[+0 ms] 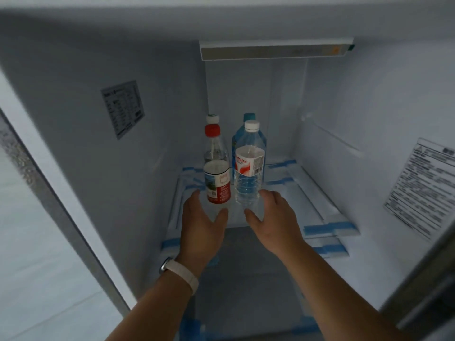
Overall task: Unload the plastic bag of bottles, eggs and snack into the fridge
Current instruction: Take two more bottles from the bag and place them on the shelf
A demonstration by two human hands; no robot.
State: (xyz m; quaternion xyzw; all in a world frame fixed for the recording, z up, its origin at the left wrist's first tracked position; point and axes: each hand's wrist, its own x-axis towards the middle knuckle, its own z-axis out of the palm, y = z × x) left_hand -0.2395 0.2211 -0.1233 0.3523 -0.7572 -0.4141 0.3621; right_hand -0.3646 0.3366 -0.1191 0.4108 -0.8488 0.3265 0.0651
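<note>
Your left hand and right hand are curving half-open around the red-capped bottle and white-capped bottle on the fridge shelf, grip unclear; eggs, snack likely remaining.

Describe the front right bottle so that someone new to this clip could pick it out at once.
In the open fridge, four bottles stand on the shelf in two pairs. The front right bottle is by the right hand. It has a white cap and red-and-white label; its left neighbour is red-capped, the bottle behind blue.
</note>
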